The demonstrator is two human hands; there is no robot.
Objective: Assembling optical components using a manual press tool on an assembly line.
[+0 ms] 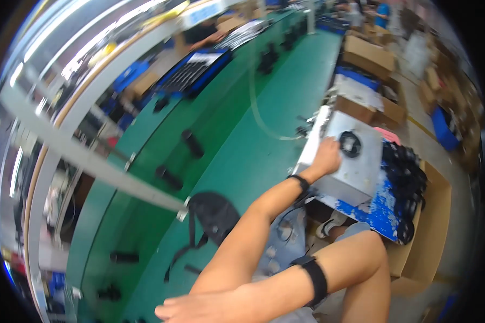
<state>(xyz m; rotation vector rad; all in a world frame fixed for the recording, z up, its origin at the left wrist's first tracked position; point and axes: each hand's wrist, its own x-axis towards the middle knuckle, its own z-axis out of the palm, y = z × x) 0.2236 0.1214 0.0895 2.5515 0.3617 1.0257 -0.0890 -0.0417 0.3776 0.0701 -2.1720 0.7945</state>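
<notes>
My left hand (327,156) reaches forward onto a grey metal box (355,177), beside a black coil (350,144) lying on top of it. Its fingers look curled in, and whatever they hold is hidden. My right arm crosses in front of me to the left. My right hand (210,308) is low at the picture's bottom edge, over the near bench, and its fingers are mostly cut off and blurred. Each arm wears a black band. A black bag-like item with straps (214,215) lies on the green bench, left of my left forearm.
A long green bench (285,102) carries several black cylindrical parts (191,142) and a thin pale hose. A white post crosses at left. On the right stand a worn blue surface (385,207), black parts (407,172) and an open carton (434,231). Other people work farther back.
</notes>
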